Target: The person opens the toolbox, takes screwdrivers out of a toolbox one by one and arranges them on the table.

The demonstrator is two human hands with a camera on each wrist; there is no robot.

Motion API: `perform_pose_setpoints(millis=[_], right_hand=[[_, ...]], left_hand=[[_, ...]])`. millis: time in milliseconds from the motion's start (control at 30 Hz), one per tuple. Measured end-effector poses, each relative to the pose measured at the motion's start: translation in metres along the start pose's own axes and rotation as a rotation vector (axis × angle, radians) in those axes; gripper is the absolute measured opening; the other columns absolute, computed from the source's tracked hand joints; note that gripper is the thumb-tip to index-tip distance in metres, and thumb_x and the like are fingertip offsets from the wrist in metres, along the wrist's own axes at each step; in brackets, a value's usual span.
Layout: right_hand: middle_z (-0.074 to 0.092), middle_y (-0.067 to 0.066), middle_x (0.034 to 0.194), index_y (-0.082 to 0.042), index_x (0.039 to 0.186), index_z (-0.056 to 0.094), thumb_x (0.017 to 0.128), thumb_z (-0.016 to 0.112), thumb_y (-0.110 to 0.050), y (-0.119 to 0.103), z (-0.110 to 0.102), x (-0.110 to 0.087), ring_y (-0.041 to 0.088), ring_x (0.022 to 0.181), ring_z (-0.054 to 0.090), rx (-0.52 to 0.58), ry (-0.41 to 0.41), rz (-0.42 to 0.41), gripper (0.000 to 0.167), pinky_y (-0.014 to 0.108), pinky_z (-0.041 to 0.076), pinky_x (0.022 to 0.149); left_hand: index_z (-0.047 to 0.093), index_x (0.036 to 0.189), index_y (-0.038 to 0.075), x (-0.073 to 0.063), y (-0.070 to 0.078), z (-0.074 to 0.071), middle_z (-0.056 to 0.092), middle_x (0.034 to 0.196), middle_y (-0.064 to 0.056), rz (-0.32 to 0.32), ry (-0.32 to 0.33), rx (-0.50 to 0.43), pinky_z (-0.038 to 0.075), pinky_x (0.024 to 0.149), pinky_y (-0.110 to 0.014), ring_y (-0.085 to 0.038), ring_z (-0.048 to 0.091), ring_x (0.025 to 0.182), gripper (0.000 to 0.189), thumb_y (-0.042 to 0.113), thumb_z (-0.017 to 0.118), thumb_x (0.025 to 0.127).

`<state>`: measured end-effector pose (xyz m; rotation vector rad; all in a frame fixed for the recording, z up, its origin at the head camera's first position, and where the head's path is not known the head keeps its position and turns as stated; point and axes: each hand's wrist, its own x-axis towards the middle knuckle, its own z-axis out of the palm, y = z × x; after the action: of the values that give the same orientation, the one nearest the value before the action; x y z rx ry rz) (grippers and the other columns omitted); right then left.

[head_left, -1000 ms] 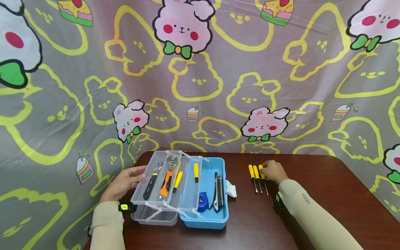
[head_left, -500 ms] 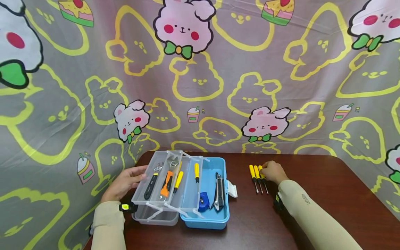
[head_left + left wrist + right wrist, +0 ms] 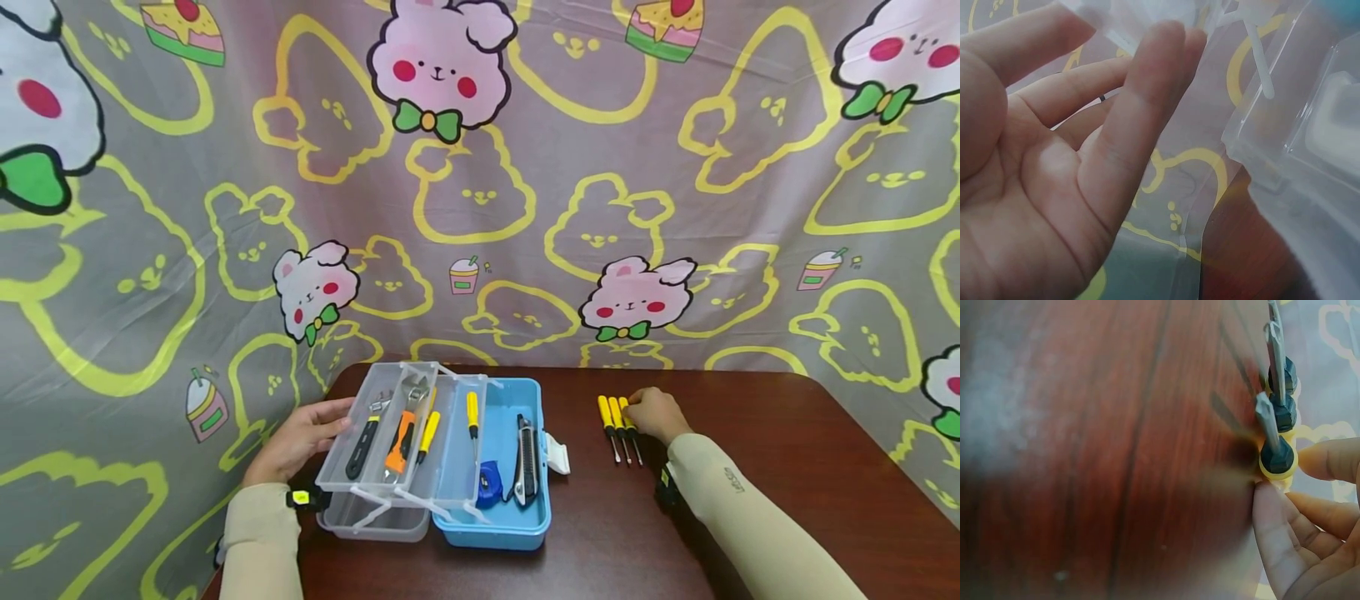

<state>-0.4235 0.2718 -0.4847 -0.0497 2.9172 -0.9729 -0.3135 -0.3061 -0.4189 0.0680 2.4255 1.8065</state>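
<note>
The left hand [image 3: 1054,162], fingers nearly straight, touches a blurred clear tray [image 3: 1125,25]. A clear bin [image 3: 1300,178] and white strut [image 3: 1257,56] show near the table's [image 3: 1232,256] edge; a curtain [image 3: 1194,134] hangs behind.

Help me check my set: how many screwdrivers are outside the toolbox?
3, in a row right of the toolbox: the left screwdriver, the middle screwdriver and the right screwdriver, held by the right hand. None seems hidden there.

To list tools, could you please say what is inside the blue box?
A utility knife and blue tape measure show; the clear tray overhangs the left side, so anything underneath is unclear.
</note>
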Motion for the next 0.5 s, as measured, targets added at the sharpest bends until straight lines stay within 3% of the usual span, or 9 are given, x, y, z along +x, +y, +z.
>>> perform_pose_setpoints(millis=[200,500], right_hand=[[0.065,0.019,0.101,0.011,0.119,0.060,0.090,0.060,-0.015,-0.003,-0.005,-0.007,0.020,0.068,0.062,0.037,-0.010,-0.015,0.040,0.035,0.053,0.061],[0.068,0.014,0.089,0.011,0.115,0.062,0.092,0.060,-0.013,-0.003,-0.012,-0.013,0.020,0.069,0.064,0.111,0.034,-0.026,0.033,0.035,0.056,0.060]], left_hand=[[0.044,0.144,-0.002,0.001,0.000,-0.001,0.052,0.136,-0.023,0.017,-0.008,-0.001,0.054,0.083,-0.041,-0.028,0.064,0.103,0.058,0.023,0.064,0.096],[0.046,0.144,0.001,-0.001,0.002,0.000,0.055,0.133,-0.020,-0.016,0.005,-0.004,0.054,0.083,-0.041,-0.028,0.064,0.103,0.059,0.026,0.067,0.094]])
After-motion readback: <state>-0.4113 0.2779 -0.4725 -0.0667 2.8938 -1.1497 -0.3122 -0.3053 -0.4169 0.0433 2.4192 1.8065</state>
